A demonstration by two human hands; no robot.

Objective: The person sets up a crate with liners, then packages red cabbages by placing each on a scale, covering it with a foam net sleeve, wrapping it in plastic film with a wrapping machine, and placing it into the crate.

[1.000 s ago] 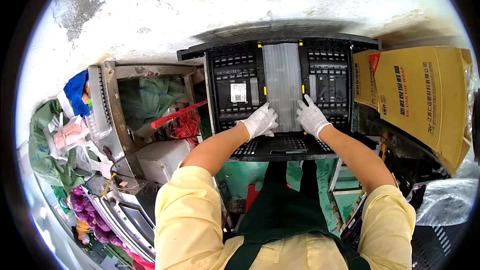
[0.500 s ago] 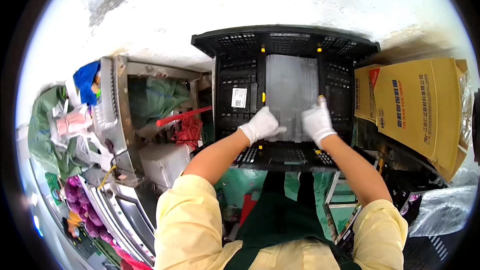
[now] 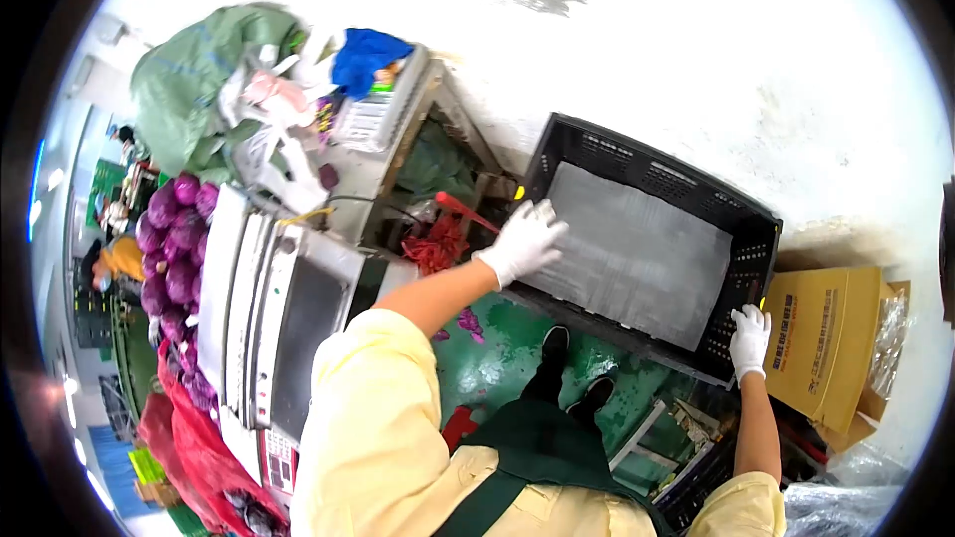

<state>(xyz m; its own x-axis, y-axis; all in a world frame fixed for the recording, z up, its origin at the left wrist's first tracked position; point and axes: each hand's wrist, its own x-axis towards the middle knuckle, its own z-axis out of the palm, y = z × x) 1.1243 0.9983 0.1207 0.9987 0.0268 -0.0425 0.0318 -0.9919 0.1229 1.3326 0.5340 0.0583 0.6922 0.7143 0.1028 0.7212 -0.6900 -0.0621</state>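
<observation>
A black plastic folding crate sits in front of me with its walls upright and a smooth grey bottom. My left hand, in a white glove, is at the crate's left end, fingers spread and partly over the inside. At the right end, near the front corner, my white-gloved right hand is against or close to the outer wall, its fingers extended and apart. Whether either palm touches the wall is unclear. A yellow latch shows on the left end wall.
A yellow cardboard box stands right of the crate. On the left are a metal machine, bags of purple produce, a green sack and red twine. A step ladder is on the green floor.
The crate's end panels, folded flat before, now stand up, and the whole grey bottom is exposed. My hands have moved apart to opposite ends. My view has turned left.
</observation>
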